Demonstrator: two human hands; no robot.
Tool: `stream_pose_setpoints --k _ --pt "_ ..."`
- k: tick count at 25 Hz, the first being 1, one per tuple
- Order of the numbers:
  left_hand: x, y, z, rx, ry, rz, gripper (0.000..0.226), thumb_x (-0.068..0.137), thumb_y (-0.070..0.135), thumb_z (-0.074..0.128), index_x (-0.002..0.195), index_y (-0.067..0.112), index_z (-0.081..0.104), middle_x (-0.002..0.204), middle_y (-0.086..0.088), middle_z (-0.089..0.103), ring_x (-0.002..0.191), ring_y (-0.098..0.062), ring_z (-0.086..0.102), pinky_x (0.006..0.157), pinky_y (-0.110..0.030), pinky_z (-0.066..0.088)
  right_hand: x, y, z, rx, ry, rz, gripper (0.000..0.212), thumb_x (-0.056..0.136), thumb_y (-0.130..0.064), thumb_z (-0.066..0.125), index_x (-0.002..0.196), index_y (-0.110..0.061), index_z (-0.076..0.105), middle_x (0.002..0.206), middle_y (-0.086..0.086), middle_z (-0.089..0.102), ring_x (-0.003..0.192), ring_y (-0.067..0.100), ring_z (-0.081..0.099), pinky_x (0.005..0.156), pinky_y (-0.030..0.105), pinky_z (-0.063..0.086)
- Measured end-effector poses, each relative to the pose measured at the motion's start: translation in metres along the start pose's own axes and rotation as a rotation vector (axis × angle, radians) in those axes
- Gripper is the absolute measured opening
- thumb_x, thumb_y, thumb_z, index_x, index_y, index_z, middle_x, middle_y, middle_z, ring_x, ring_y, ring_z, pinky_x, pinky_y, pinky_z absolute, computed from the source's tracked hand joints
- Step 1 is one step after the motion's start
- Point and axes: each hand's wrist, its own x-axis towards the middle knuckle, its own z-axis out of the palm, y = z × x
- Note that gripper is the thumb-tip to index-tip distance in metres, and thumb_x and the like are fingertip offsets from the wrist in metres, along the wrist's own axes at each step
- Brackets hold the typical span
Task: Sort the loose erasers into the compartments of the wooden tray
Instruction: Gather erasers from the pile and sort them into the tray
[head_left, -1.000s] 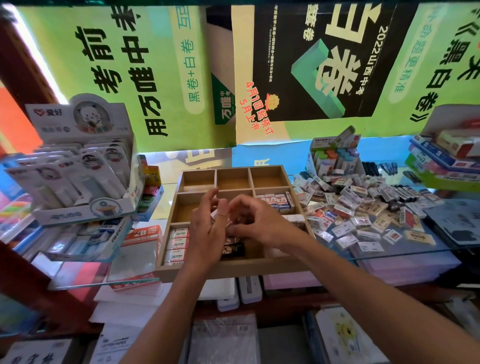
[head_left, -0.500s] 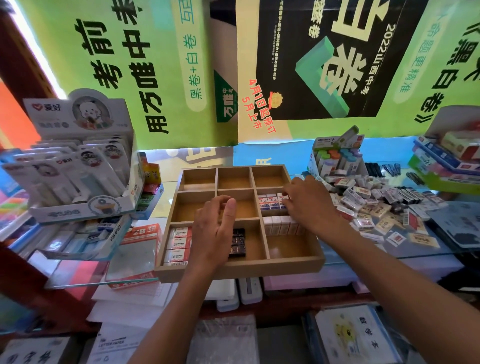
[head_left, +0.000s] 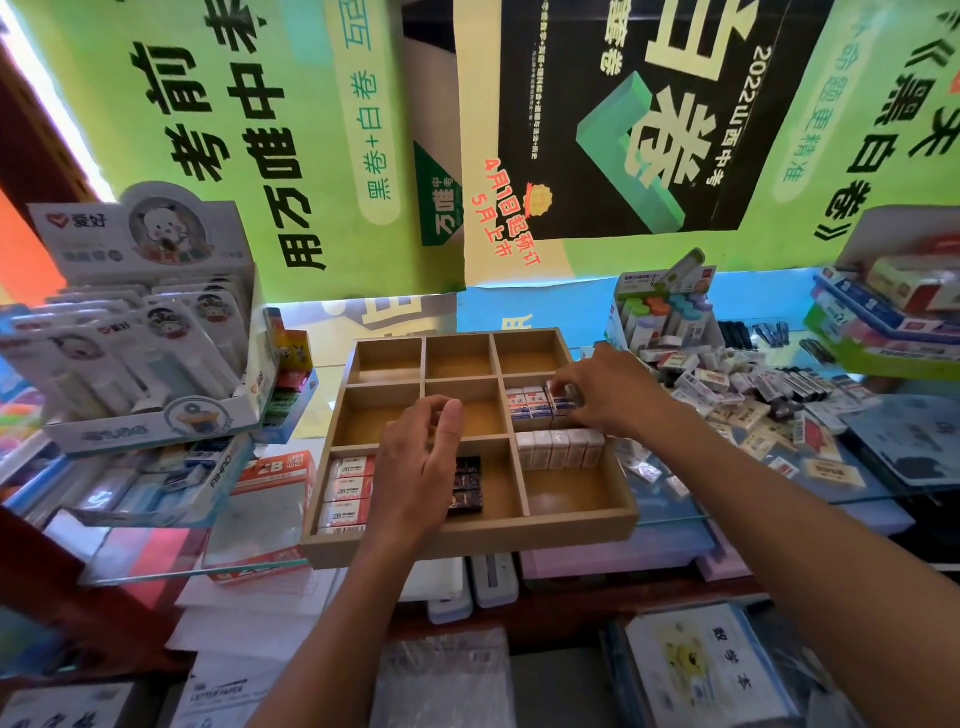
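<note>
A wooden tray (head_left: 470, 538) with nine compartments lies on the glass counter. Its front-left compartment holds white 2B erasers (head_left: 347, 491), the front-middle one dark erasers (head_left: 467, 486), the front-right one a row of white erasers (head_left: 561, 447). In the middle-right compartment stand blue-and-white erasers (head_left: 527, 405). My right hand (head_left: 602, 389) reaches over the tray's right edge and pinches the rightmost eraser of that row. My left hand (head_left: 421, 462) hovers over the tray's front middle with loosely curled fingers and holds nothing. A heap of loose erasers (head_left: 737, 395) lies to the right.
A display box of correction tapes (head_left: 150, 353) stands at the left, with a 2B eraser box (head_left: 270, 478) beside the tray. A box of coloured erasers (head_left: 660, 317) stands behind the heap. Stacked boxes (head_left: 883, 317) fill the far right. Posters cover the wall.
My right hand went from the tray's middle to the loose heap, then came back over the middle-right compartment with an eraser. My left hand stayed over the tray front.
</note>
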Motion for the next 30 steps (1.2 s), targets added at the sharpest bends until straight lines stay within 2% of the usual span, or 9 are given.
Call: stream_pose_setpoints --k 4,7,9,12,15,18,22,26,30 --pt "0.003 -0.008 0.001 0.047 -0.003 0.013 0.051 0.087 0.075 0.026 0.113 0.041 0.053 0.11 0.01 0.059 0.107 -0.015 0.055 0.088 -0.042 0.051 0.0 0.001 0.005 0.069 0.0 0.012 0.041 0.084 -0.04 0.073 0.124 -0.038 0.062 0.119 0.01 0.055 0.106 0.029 0.056 0.09 0.038 0.049" --pt "0.001 -0.004 0.0 0.042 -0.022 -0.025 0.048 0.087 0.073 0.033 0.114 0.039 0.053 0.115 0.006 0.059 0.108 -0.017 0.056 0.09 -0.049 0.052 -0.02 0.021 0.005 0.353 0.129 -0.003 0.027 0.091 -0.029 0.065 0.118 -0.027 0.068 0.122 0.003 0.064 0.109 0.023 0.054 0.09 0.038 0.049" --pt "-0.002 0.005 0.002 0.138 0.026 -0.002 0.039 0.094 0.06 0.045 0.117 0.03 0.055 0.12 -0.003 0.059 0.111 -0.024 0.056 0.092 -0.054 0.05 -0.048 0.048 0.007 0.52 0.278 -0.014 0.016 0.092 -0.023 0.064 0.104 -0.019 0.073 0.107 0.001 0.071 0.098 0.018 0.059 0.08 0.033 0.048" --pt "-0.006 0.037 0.022 0.302 0.135 0.108 0.025 0.097 0.033 0.056 0.115 0.015 0.058 0.119 -0.014 0.061 0.11 -0.033 0.056 0.093 -0.058 0.047 -0.097 0.102 0.025 0.569 0.394 0.005 0.011 0.089 -0.017 0.064 0.094 -0.017 0.074 0.089 -0.001 0.072 0.081 0.014 0.057 0.069 0.029 0.043" --pt "-0.017 0.094 0.074 0.318 0.104 0.386 0.028 0.089 0.031 0.049 0.105 0.012 0.062 0.107 -0.012 0.064 0.099 -0.027 0.055 0.088 -0.043 0.043 -0.137 0.169 0.051 0.6 0.532 0.17 0.01 0.087 -0.014 0.066 0.093 -0.018 0.073 0.084 -0.004 0.07 0.076 0.014 0.058 0.066 0.029 0.046" --pt "-0.04 0.132 0.159 0.336 -0.105 0.562 0.027 0.085 0.024 0.056 0.108 0.015 0.065 0.11 -0.002 0.063 0.104 -0.018 0.052 0.091 -0.032 0.04 -0.156 0.225 0.065 0.658 0.626 0.367 0.008 0.09 -0.013 0.065 0.093 -0.017 0.071 0.082 -0.008 0.065 0.075 0.017 0.06 0.066 0.032 0.047" --pt "-0.062 0.127 0.244 0.47 -0.224 0.647 0.031 0.087 0.031 0.05 0.113 0.017 0.061 0.115 -0.001 0.06 0.107 -0.023 0.055 0.09 -0.039 0.048 -0.132 0.273 0.071 0.62 0.535 0.479 0.015 0.089 -0.018 0.063 0.104 -0.018 0.068 0.105 0.0 0.066 0.093 0.022 0.06 0.078 0.037 0.05" --pt "-0.062 0.124 0.252 0.439 -0.202 0.6 0.03 0.091 0.033 0.051 0.115 0.019 0.06 0.117 0.002 0.059 0.108 -0.02 0.051 0.091 -0.036 0.045 -0.087 0.289 0.061 0.497 0.283 0.485 0.038 0.087 -0.036 0.066 0.123 -0.025 0.062 0.132 0.005 0.058 0.12 0.03 0.049 0.097 0.04 0.044" --pt "-0.055 0.125 0.239 0.4 -0.198 0.579 0.028 0.092 0.032 0.048 0.114 0.021 0.061 0.117 0.005 0.058 0.109 -0.019 0.052 0.094 -0.038 0.043 -0.061 0.286 0.057 0.368 0.161 0.499 0.03 0.088 -0.042 0.065 0.114 -0.028 0.064 0.124 0.005 0.062 0.122 0.031 0.047 0.097 0.041 0.039"
